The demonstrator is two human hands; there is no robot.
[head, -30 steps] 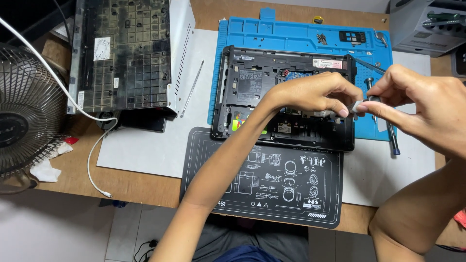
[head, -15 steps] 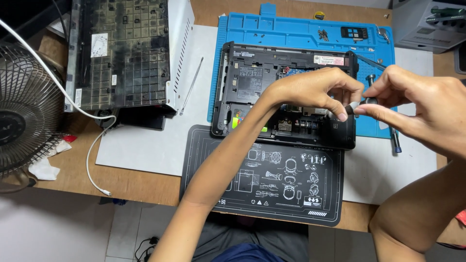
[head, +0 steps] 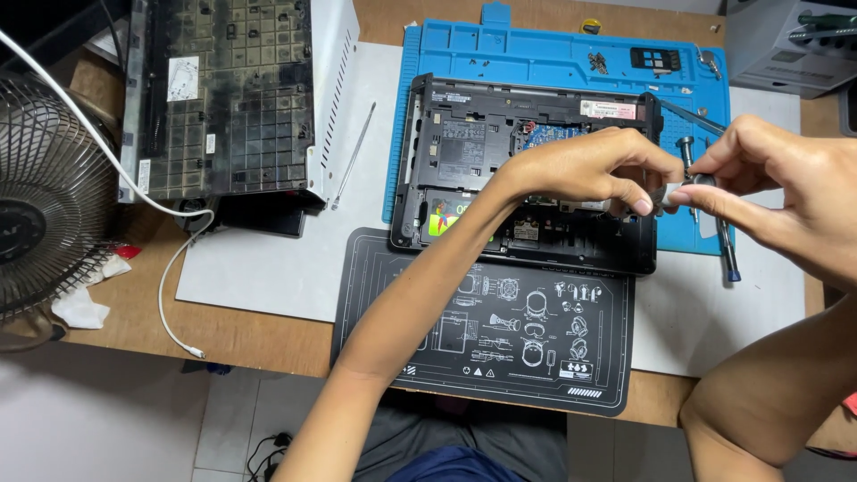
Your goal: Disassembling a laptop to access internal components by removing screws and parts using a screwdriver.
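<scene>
Small grey part (head: 676, 190), prob. metal, pinched btwn both hands' fingertips (head: 644, 203).

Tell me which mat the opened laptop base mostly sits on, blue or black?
The blue silicone mat; the laptop base only overlaps the black printed mat at its near edge.

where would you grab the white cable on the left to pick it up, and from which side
Take the white cable near its free plug end, where it hangs past the wooden table edge in front of the fan. Come from the front, pinching across the thin cord; there it looks clear of the table, so fingers can likely close round it.
</scene>
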